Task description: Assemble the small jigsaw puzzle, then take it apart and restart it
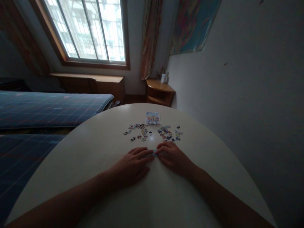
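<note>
Small light-blue jigsaw pieces (154, 152) lie on the white round table (114, 202), between my two hands and partly covered by the fingertips. My left hand (135, 163) rests flat with its fingers stretched toward the pieces, fingertips touching their left side and the thumb apart. From the right, my right hand (174, 158) has bent fingers closed on the pieces' right edge. Beyond the hands lie two loose groups of jigsaw pieces, a left group (143, 130) and a right group (165, 133). One single jigsaw piece (150, 133) sits between the groups.
A colourful picture card (152, 118) lies behind the pieces. Left of the table are plaid-covered mattresses (59, 107). A white wall (225, 104) runs along the right. A wooden corner stand (160, 87) and a window (87, 31) are at the back.
</note>
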Demonstrator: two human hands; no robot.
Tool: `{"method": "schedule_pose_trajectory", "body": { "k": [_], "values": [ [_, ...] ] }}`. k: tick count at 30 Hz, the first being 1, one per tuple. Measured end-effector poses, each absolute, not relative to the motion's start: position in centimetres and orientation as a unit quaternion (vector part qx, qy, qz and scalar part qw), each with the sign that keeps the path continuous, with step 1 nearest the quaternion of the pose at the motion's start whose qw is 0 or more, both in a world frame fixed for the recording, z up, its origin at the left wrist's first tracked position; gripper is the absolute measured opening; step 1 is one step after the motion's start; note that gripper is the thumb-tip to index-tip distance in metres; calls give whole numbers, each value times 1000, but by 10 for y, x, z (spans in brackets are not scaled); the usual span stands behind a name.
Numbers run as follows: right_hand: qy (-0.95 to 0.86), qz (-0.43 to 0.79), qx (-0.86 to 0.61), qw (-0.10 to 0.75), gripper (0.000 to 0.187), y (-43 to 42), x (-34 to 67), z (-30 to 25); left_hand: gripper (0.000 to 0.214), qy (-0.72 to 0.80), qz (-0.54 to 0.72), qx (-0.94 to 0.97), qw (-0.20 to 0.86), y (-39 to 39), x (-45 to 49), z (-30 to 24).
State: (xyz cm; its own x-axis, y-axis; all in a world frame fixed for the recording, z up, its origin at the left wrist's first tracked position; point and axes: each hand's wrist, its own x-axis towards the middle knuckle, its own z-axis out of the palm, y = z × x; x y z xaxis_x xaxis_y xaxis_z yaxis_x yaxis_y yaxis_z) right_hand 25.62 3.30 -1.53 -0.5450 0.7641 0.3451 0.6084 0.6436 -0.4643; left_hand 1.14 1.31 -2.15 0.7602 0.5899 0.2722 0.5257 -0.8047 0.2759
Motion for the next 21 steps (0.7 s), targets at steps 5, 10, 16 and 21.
{"method": "schedule_pose_trajectory", "body": {
  "k": [5, 10, 16, 21],
  "values": [
    [-870, 141, -388, 269, 17, 34, 257, -17, 48, 297, 164, 937, 81, 14, 11, -24],
    [-870, 141, -385, 273, 17, 34, 257, -18, 49, 296, 165, 937, 82, 14, 11, -22],
    [-869, 143, -391, 268, 17, 33, 257, -17, 49, 299, 160, 937, 83, 13, 12, -21],
    [-869, 142, -390, 270, 16, 33, 257, -19, 50, 299, 167, 936, 86, 13, 12, -23]
  ]
}}
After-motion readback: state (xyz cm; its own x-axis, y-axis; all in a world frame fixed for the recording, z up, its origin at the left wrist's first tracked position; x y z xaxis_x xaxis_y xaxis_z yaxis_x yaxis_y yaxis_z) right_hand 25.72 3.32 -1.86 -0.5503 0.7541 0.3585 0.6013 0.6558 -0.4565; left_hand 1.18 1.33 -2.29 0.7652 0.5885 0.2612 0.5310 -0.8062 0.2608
